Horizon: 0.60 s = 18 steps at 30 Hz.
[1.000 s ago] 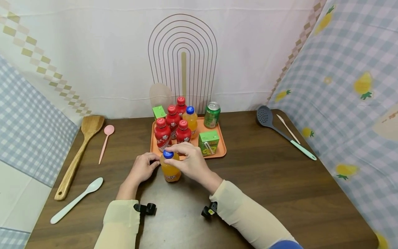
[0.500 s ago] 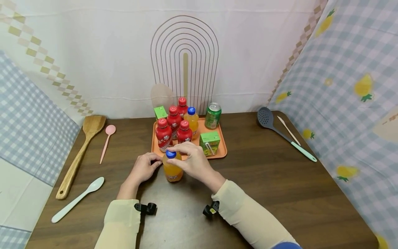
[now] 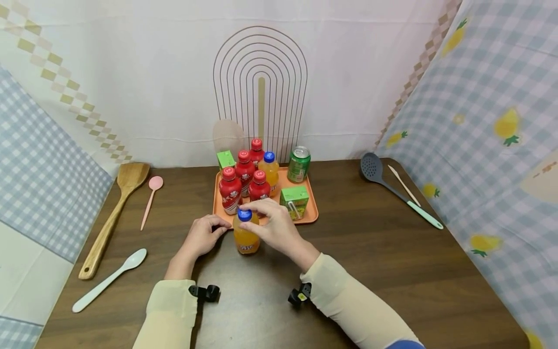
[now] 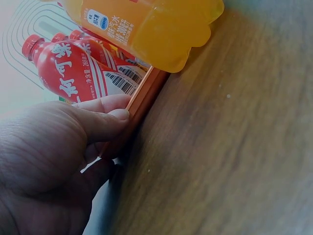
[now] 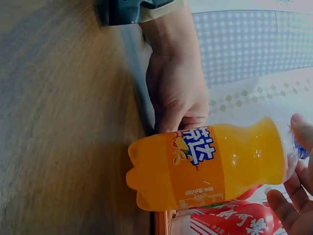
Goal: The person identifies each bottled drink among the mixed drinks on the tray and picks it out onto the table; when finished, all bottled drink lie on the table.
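Observation:
My right hand (image 3: 279,228) holds an orange soda bottle (image 3: 246,240) by its blue cap and neck, thumb on one side and fingers on the other. The bottle stands upright just in front of the orange tray (image 3: 312,211), its base close to the tabletop in the right wrist view. My left hand (image 3: 202,238) pinches the tray's front left rim (image 4: 142,97) between thumb and fingers. On the tray are several red bottles (image 3: 230,189), another orange soda bottle (image 3: 268,172), a green can (image 3: 299,165) and green drink cartons (image 3: 294,199).
To the left lie a wooden spatula (image 3: 115,220), a pink spoon (image 3: 150,201) and a pale spoon (image 3: 111,278). A grey slotted ladle (image 3: 372,167) and a small light-coloured knife (image 3: 403,184) lie at the right. Cloth curtains (image 3: 174,97) hang behind the table.
My right hand has shifted the orange soda bottle slightly to the right along the tray's front. My left hand has stayed at the tray's rim. The head view has tilted a little.

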{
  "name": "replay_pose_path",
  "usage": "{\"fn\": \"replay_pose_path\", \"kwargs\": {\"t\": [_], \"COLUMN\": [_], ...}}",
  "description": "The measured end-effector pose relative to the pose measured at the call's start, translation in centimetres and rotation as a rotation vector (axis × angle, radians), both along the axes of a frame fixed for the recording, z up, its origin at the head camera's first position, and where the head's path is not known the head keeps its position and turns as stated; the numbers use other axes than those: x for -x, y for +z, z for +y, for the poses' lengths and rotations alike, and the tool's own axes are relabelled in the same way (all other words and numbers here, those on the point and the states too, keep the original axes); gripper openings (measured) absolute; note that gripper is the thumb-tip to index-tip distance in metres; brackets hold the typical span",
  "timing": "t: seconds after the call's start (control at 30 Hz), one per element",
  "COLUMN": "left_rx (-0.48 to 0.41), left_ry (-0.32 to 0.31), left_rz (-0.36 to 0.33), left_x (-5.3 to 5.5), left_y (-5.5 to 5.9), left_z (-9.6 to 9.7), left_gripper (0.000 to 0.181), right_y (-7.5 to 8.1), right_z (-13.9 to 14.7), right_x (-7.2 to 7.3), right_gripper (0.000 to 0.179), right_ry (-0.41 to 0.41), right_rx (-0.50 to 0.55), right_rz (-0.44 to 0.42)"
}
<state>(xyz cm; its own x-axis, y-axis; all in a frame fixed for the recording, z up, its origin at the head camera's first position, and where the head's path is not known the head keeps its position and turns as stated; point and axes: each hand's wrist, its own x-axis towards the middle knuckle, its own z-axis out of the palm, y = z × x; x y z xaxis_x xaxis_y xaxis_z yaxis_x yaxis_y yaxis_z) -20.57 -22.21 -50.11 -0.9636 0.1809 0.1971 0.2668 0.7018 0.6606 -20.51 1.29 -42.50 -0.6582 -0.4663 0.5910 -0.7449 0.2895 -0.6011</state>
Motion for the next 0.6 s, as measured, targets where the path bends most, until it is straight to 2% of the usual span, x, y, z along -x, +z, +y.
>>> {"fn": "replay_pose_path", "kwargs": {"t": [0.13, 0.3, 0.43, 0.6], "left_rx": [-0.004, -0.012, -0.013, -0.014], "left_ry": [-0.001, -0.002, 0.002, 0.001], "left_rz": [-0.008, -0.015, -0.019, -0.018], "left_x": [0.1, 0.1, 0.0, -0.1], "left_y": [0.0, 0.1, 0.1, 0.0], "left_z": [0.2, 0.2, 0.1, 0.0], "left_gripper": [0.010, 0.010, 0.011, 0.011], "right_y": [0.4, 2.1, 3.5, 4.3], "right_z": [0.8, 2.3, 3.1, 3.1], "right_x": [0.5, 2.6, 4.5, 6.0], "right_gripper": [0.042, 0.036, 0.038, 0.049], "right_ry": [-0.002, -0.082, -0.165, -0.177], "right_rx": [0.012, 0.057, -0.034, -0.191], "right_rz": [-0.008, -0.041, -0.070, -0.172]}}
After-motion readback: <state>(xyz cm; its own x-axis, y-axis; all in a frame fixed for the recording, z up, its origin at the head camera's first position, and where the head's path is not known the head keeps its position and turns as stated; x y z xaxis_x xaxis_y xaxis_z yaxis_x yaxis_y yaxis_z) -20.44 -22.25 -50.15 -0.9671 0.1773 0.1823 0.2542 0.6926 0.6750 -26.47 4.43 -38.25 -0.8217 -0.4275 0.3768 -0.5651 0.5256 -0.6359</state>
